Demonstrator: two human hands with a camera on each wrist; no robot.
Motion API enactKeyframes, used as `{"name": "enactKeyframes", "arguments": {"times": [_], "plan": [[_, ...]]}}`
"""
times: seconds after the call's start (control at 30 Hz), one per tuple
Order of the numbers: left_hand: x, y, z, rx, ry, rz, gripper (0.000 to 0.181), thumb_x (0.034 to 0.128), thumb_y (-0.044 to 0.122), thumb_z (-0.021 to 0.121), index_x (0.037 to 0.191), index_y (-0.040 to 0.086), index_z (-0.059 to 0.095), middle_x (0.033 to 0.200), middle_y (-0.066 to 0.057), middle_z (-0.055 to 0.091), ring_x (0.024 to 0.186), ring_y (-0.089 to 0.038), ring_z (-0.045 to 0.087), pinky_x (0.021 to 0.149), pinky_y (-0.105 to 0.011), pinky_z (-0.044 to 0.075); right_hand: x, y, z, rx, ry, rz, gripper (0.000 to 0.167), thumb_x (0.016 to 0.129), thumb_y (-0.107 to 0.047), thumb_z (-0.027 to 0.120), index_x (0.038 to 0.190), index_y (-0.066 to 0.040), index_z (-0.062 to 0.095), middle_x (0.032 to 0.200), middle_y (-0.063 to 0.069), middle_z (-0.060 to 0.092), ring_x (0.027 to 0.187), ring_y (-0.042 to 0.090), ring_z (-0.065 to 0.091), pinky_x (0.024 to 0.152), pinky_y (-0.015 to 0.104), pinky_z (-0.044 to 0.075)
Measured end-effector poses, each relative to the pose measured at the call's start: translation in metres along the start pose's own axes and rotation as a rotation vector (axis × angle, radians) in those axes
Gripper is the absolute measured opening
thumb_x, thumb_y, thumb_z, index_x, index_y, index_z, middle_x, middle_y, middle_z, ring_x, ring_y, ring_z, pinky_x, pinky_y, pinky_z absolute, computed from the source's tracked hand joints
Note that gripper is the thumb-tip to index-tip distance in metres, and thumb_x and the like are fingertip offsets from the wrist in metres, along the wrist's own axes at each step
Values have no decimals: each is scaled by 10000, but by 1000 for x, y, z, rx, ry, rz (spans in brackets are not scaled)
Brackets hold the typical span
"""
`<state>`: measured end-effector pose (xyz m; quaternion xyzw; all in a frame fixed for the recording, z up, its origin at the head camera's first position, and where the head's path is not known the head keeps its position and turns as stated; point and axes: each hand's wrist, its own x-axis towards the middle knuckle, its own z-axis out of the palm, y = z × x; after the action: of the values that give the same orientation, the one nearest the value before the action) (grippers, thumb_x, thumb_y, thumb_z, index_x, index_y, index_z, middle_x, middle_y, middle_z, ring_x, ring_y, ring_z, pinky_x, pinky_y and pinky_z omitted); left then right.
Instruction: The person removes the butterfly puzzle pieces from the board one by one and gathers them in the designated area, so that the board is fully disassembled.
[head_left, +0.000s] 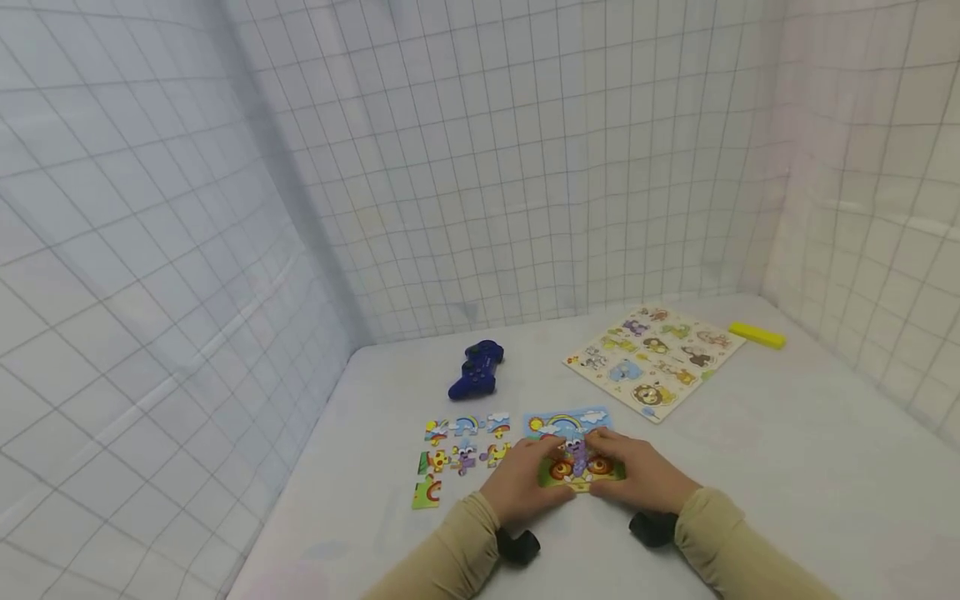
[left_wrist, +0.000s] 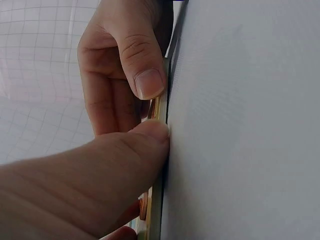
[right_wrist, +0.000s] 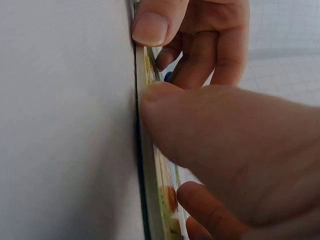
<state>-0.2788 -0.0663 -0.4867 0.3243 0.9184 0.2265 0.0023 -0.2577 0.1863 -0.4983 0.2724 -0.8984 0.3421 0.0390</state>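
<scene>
A small jigsaw puzzle point(head_left: 566, 423) with a rainbow and a purple cartoon figure lies flat in front of me. My left hand point(head_left: 527, 481) holds its left part, the thumb point(left_wrist: 152, 132) at the near edge and the fingers bent over the top. On the right part is my right hand point(head_left: 647, 473), its thumb point(right_wrist: 160, 97) against the same near edge and its fingertips on the picture. The two thumbs stand close together. Both hands hide parts of the picture. Left of the puzzle, several loose jigsaw pieces point(head_left: 463, 457) lie in rough rows.
Behind the loose pieces is a dark blue game controller point(head_left: 477, 371). A board with cartoon animals point(head_left: 652, 358) lies at the back right, beside a yellow bar-shaped object point(head_left: 757, 335). White gridded sheets point(head_left: 480, 167) enclose the white table point(head_left: 360, 467) at the back and both sides.
</scene>
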Motion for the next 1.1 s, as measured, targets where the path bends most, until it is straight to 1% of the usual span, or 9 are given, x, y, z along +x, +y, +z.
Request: {"name": "enactKeyframes", "arguments": {"times": [0.1, 0.2, 0.3, 0.4, 0.53, 0.73, 0.87, 1.1], "plan": [[-2, -2, -2, -31, 13, 19, 735, 874, 458, 805, 1494, 187, 517, 1274, 114, 696, 1231, -154, 581, 1078, -367, 467, -2, -2, 0, -29, 32, -19, 734, 884, -336, 814, 1465, 13, 535, 1518, 238, 510, 1404, 435, 483, 1120, 600, 401], [-2, 2, -3, -35, 23, 34, 730, 875, 432, 812, 1491, 175, 515, 1262, 107, 704, 1222, -152, 591, 1083, -366, 464, -7, -1, -1, -51, 64, -38, 726, 873, -295, 824, 1460, 20, 537, 1507, 230, 526, 1385, 428, 507, 1110, 594, 413], [-3, 4, -4, -38, 38, 40, 771, 868, 415, 822, 1516, 164, 488, 1273, 72, 702, 1223, -160, 599, 1090, -375, 464, -8, 0, 0, -49, 82, -53, 718, 864, -271, 831, 1455, 18, 544, 1499, 220, 538, 1380, 416, 518, 1112, 582, 412], [-4, 4, -4, -46, 50, 45, 812, 863, 401, 830, 1547, 177, 455, 1261, 66, 710, 1227, -162, 610, 1104, -390, 460, -8, -2, 0, -22, 79, -43, 691, 859, -249, 832, 1443, 4, 563, 1483, 197, 561, 1369, 410, 531, 1112, 580, 413], [-4, 5, -4, -72, 49, 52, 813, 861, 363, 839, 1554, 197, 447, 1217, 87, 733, 1216, -151, 627, 1117, -407, 452, -8, -3, -1, 5, 69, -21, 653, 852, -233, 833, 1417, -9, 592, 1454, 171, 596, 1352, 397, 552, 1110, 573, 420], [-2, 5, -3, -131, 47, 42, 799, 857, 309, 848, 1543, 177, 459, 1202, 78, 730, 1205, -140, 621, 1118, -412, 445, -7, -1, 0, 8, 51, -2, 640, 858, -236, 832, 1411, -13, 598, 1449, 168, 602, 1355, 398, 550, 1115, 570, 420], [-1, 5, -1, -156, 66, 49, 789, 847, 284, 858, 1524, 155, 474, 1212, 57, 702, 1188, -112, 613, 1102, -373, 462, -7, -1, -1, 12, 48, 2, 638, 863, -243, 829, 1412, -15, 599, 1446, 160, 607, 1354, 392, 552, 1113, 569, 424], [-2, 4, -1, -178, 102, 115, 738, 837, 224, 868, 1484, 144, 523, 1300, -11, 666, 1091, -46, 619, 1005, -278, 509, -7, -2, -1, -2, 39, 9, 645, 866, -264, 821, 1416, -16, 593, 1439, 165, 611, 1345, 398, 559, 1116, 565, 424]]}}
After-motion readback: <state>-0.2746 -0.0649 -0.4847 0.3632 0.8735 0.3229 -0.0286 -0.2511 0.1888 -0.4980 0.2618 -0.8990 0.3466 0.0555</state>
